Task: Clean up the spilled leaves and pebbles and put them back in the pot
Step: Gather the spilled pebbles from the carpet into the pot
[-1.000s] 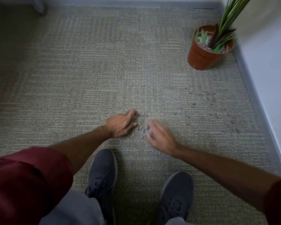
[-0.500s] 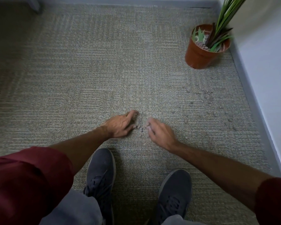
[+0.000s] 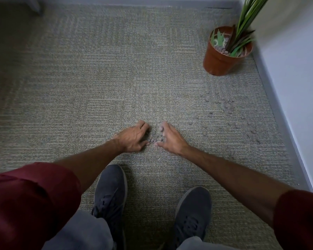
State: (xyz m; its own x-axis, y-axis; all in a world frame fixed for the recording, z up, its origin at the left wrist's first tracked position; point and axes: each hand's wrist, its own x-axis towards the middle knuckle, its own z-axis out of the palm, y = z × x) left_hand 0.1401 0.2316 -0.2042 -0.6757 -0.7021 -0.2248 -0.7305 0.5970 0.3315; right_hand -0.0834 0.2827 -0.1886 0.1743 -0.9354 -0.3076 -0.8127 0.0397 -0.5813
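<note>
Your left hand point(image 3: 132, 137) lies palm down on the carpet point(image 3: 98, 87), near the middle of the visible floor, with its fingers close together and curved inward toward a small heap of pebbles point(image 3: 154, 138). Your right hand point(image 3: 170, 137) faces it from the other side, also low on the carpet, fingers loosely curled and slightly spread, the thumb stretched along the near side of the heap. The two hands cup the heap between them without closing on anything; fingertips of both touch or nearly touch the outer pebbles, and whether any pebble is pinched I cannot tell. A second scatter of loose pebbles point(image 3: 228, 112) is strewn over the carpet toward the right edge, near the grey baseboard point(image 3: 278, 116), well apart from your hands. The terracotta pot point(image 3: 219, 62) stands upright in the far right corner of the carpet, close to where the baseboard meets the wall point(image 3: 300, 87). Inside it are more pebbles, a small pale green plant on the left side, and long green leaves point(image 3: 246, 24) rising out of the right side and leaning toward the wall. Your two dark shoes point(image 3: 110, 192) rest on the carpet at the near edge, below your forearms, and red sleeves point(image 3: 31, 199) cover both upper arms.
</note>
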